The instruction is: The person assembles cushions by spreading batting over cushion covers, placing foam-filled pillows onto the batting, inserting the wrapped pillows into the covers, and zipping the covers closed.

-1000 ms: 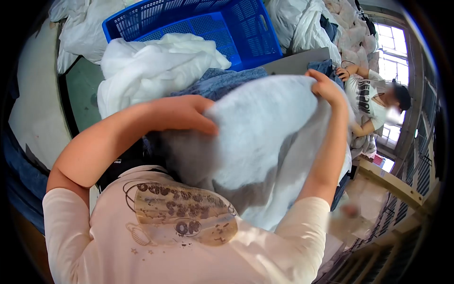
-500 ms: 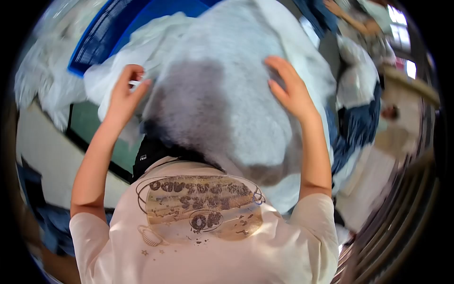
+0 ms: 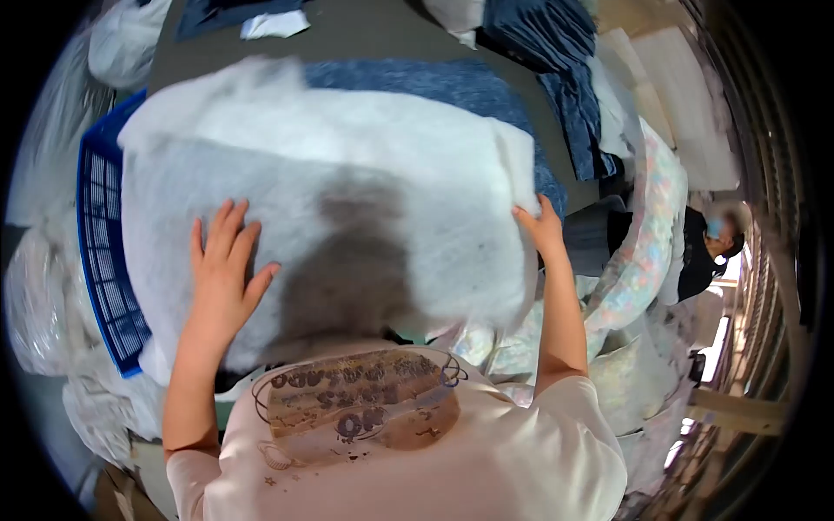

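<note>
A thick white sheet of padding (image 3: 452, 234) spreads in front of my body, its upper edge folded or doubled over. My left hand (image 3: 221, 273) lies on the left part of the sheet with its fingers spread. At the sheet's right edge is my right hand (image 3: 543, 230), its thumb on top and its other fingers curled around the side, mostly hidden. Dark blue fabric (image 3: 417, 76) shows beyond and to the right of the padding, lying on a dark grey table (image 3: 365, 35).
A blue plastic basket (image 3: 106, 252) stands at the left, partly covered by the padding. Clear plastic bags (image 3: 43, 304) lie beyond it. More dark blue cloth (image 3: 556, 52) hangs over the table's right side. A flower-patterned bundle (image 3: 647, 234) and another person (image 3: 699, 256) are at right.
My view has turned toward the table. The padding, bunched up before, now lies flatter and wider. My left hand has come down onto it, and my right hand has reached its right edge.
</note>
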A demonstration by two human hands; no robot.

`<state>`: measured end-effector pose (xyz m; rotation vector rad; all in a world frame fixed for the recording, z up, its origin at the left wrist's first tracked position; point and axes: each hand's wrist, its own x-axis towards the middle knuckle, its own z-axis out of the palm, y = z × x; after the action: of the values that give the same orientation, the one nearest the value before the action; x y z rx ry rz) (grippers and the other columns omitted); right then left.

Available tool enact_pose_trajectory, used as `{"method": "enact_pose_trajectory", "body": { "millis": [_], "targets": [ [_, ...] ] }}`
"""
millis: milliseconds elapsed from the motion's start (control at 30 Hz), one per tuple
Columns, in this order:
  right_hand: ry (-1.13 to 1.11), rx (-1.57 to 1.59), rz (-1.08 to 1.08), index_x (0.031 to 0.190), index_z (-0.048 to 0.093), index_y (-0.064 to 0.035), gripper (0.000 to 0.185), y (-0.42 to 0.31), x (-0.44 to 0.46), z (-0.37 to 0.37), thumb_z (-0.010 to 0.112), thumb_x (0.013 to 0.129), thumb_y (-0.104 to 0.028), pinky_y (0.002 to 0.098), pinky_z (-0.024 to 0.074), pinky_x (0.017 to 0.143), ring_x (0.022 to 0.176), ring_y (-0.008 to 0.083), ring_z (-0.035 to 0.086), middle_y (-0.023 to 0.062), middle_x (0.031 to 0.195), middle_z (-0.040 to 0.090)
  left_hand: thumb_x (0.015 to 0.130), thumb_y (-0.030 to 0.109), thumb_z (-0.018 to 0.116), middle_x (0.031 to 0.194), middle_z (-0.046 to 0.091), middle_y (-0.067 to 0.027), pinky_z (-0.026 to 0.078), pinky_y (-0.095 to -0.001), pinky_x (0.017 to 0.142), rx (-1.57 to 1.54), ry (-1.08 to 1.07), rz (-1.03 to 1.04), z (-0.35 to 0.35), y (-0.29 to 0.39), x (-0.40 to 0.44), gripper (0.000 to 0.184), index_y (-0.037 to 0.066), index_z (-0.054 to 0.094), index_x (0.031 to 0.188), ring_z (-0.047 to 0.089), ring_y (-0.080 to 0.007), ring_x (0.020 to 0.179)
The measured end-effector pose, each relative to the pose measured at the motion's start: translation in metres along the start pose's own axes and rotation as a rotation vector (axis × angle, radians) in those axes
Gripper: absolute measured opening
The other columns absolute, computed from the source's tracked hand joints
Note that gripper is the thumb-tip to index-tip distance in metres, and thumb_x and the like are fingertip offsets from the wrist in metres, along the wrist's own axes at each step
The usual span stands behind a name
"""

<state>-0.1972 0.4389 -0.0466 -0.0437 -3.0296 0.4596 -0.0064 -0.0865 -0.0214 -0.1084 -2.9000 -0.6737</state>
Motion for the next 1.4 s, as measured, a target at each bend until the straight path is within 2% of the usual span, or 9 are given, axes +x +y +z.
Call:
{"method": "enact_pose_trajectory", "body": {
  "millis": [133,233,333,467,667,767,1133,1167,1400],
  "targets": [
    [-0.027,0.805,0.146,0.089,0.067,-0.0059,0.008,0.005,0.075,-0.035,0.062,0.088,-0.011,0.0224,0.0311,0.038,0.045,0.007,0.048,0.001,0.068,0.062,0.085,0.025,0.07,0.145,0.047,-0.017,0.016,-0.0539,0.117,-0.091,-0.032,-0.002,0.032,0.019,0.055,0.05,0.003,0.054,0.127,0.036,-0.0348,0.141],
    [0.088,1.073,0.079,0.075,0.059,-0.0093,0.014,0.023,0.175,-0.074,0.053,0.088,-0.01,0.0237,0.0227,0.039,0.041,0.0053,0.035,-0.0038,0.053,0.046,0.087,0.034,0.069,0.146,0.047,-0.0152,0.019,-0.057,0.115,-0.161,-0.086,0.109,0.038,0.032,0.12,0.059,0.009,0.051,0.137,0.04,-0.0323,0.138],
    [0.073,1.481,0.305,0.1,0.065,0.0,0.017,0.027,0.273,-0.046,0.063,0.088,-0.011,0.0261,0.054,0.063,0.074,0.018,0.066,0.012,0.089,0.068,0.092,0.043,0.061,0.15,0.043,-0.0138,0.015,-0.0644,0.113,0.279,-0.05,0.132,0.074,0.019,0.18,0.061,0.021,0.045,0.146,0.036,-0.0313,0.141],
    [-0.399,1.256,0.009,0.136,0.045,0.0009,0.055,-0.032,0.247,-0.016,0.07,0.09,-0.016,0.0296,0.0518,0.09,0.106,0.0203,0.064,0.0131,0.125,0.062,0.094,0.057,0.049,0.154,0.038,-0.0125,0.01,-0.0713,0.109,0.416,0.002,-0.29,0.125,-0.059,0.245,0.062,0.032,0.039,0.15,0.03,-0.0308,0.145],
    [-0.066,0.403,-0.241,0.09,0.057,-0.0042,0.007,0.042,0.11,0.004,0.063,0.089,-0.006,0.0278,0.0453,0.052,0.055,0.0134,0.059,0.0057,0.066,0.058,0.092,0.066,0.046,0.156,0.037,-0.0077,0.011,-0.0688,0.111,0.412,0.132,-0.266,0.134,-0.086,0.25,0.066,0.032,0.041,0.149,0.028,-0.0262,0.146],
    [0.12,0.146,-0.576,0.09,0.063,-0.0049,0.013,0.039,0.05,0.013,0.067,0.079,-0.008,0.0409,0.0523,0.073,0.086,0.0327,0.063,0.0118,0.095,0.064,0.092,0.065,0.047,0.156,0.035,-0.0055,0.011,-0.0667,0.112,0.461,0.099,-0.262,0.137,-0.1,0.254,0.067,0.03,0.042,0.148,0.027,-0.0241,0.146],
    [-0.936,1.7,0.632,0.125,0.062,-0.0036,0.031,-0.009,0.019,0.007,0.056,0.097,-0.014,0.0344,0.0558,0.085,0.095,0.0237,0.069,0.0149,0.114,0.068,0.091,0.066,0.047,0.156,0.037,-0.0059,0.013,-0.0655,0.112,0.421,0.059,-0.271,0.13,-0.088,0.248,0.068,0.029,0.043,0.147,0.029,-0.0255,0.145],
    [-0.829,1.195,0.131,0.119,0.064,-0.0011,0.029,0.019,0.057,0.034,0.06,0.093,-0.012,0.0324,0.0559,0.082,0.091,0.021,0.069,0.0112,0.108,0.07,0.09,0.068,0.046,0.156,0.037,-0.007,0.014,-0.066,0.111,0.443,0.05,-0.267,0.131,-0.093,0.249,0.069,0.029,0.043,0.148,0.031,-0.0266,0.144],
    [-0.593,1.251,-0.032,0.102,0.065,0.0008,0.02,0.046,0.14,-0.133,0.067,0.088,-0.014,0.027,0.0568,0.075,0.082,0.0154,0.07,0.0085,0.096,0.07,0.089,0.074,0.039,0.152,0.041,-0.0155,0.023,-0.0577,0.112,0.238,-0.079,-0.456,0.12,-0.092,0.267,0.076,0.028,0.039,0.15,0.038,-0.0316,0.14]
  ]
}}
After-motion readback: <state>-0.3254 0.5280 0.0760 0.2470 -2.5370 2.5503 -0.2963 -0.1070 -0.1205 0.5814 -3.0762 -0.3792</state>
